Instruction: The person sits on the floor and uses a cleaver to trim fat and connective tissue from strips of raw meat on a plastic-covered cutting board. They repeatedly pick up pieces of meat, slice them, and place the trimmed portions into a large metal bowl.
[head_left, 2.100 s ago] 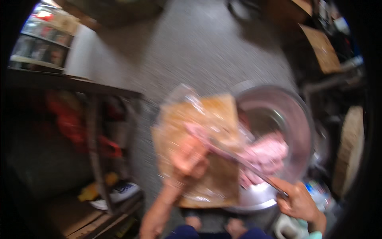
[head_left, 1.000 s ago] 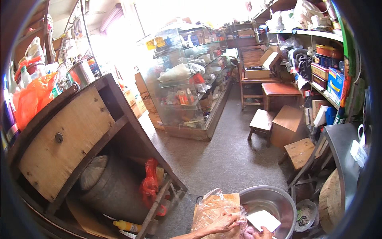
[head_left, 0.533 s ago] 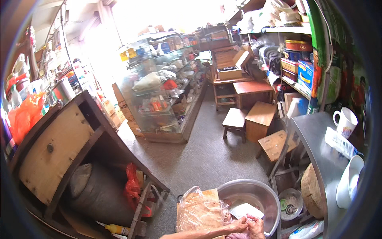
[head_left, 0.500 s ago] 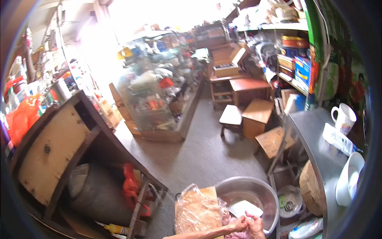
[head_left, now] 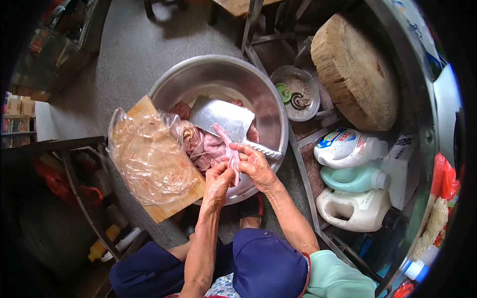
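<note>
A strip of pale pink raw meat (head_left: 228,146) stands between my two hands over the near side of a wide metal basin (head_left: 169,79). My left hand (head_left: 219,180) pinches its lower part, and my right hand (head_left: 253,166) grips it from the right, a little higher. Behind it more raw meat (head_left: 211,149), pink and folded, lies in the basin. A cleaver (head_left: 221,116) rests across that meat, its broad blade to the left and its handle reaching the basin's right rim. Left of my hands, a wooden cutting board (head_left: 164,211) overlaps the rim, with a clear plastic bag (head_left: 149,154) spread on it.
Right of the basin, a metal bowl (head_left: 310,109) with scraps and a thick round wooden block (head_left: 353,74) sit on a rack. Several detergent bottles (head_left: 350,149) lie below them. A dark cabinet (head_left: 54,144) is at left; grey floor (head_left: 119,59) lies beyond.
My view has tipped down from the room to the basin, so both hands and forearms now show fully. The hands stay close together; the meat strip between them is now plainly visible.
</note>
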A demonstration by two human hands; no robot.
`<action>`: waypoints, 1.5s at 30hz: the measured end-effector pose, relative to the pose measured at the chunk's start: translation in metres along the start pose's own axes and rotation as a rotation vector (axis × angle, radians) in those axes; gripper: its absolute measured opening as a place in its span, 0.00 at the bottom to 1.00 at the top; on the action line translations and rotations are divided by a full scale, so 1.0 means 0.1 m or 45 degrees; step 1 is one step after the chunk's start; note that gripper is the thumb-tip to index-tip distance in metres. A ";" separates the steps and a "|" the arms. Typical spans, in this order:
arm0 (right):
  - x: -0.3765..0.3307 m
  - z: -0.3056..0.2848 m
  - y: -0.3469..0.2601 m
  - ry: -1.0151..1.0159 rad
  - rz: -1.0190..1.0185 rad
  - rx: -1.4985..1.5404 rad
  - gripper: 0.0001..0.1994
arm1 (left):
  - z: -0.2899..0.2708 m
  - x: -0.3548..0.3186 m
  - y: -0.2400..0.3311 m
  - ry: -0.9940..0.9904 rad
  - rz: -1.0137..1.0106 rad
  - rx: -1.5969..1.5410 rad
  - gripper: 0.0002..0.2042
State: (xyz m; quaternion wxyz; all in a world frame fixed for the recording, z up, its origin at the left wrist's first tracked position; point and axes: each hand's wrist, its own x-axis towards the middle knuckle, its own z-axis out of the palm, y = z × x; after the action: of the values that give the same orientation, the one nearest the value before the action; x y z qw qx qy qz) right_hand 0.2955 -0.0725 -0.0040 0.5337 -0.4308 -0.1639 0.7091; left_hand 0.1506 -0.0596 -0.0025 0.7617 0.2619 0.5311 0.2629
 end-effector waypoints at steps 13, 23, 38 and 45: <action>0.06 0.15 0.27 0.225 -0.086 0.131 0.19 | 0.17 -0.13 -0.32 0.268 0.421 0.193 0.09; 0.04 0.23 0.23 0.319 -0.078 0.066 0.17 | 0.10 -0.09 -0.11 0.048 -0.119 -0.413 0.09; 0.19 0.15 0.44 0.351 -0.081 -0.199 0.06 | 0.27 0.00 -0.43 0.406 0.185 -0.172 0.11; 0.16 -0.02 0.34 0.291 0.112 0.112 0.08 | 0.27 -0.10 -0.41 0.476 0.185 -0.040 0.10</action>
State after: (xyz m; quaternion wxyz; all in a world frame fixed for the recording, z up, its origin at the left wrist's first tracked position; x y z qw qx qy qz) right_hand 0.2754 -0.0716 -0.0355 0.5356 -0.4917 -0.0516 0.6847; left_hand 0.1784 -0.1000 -0.0155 0.6328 0.2343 0.6388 0.3695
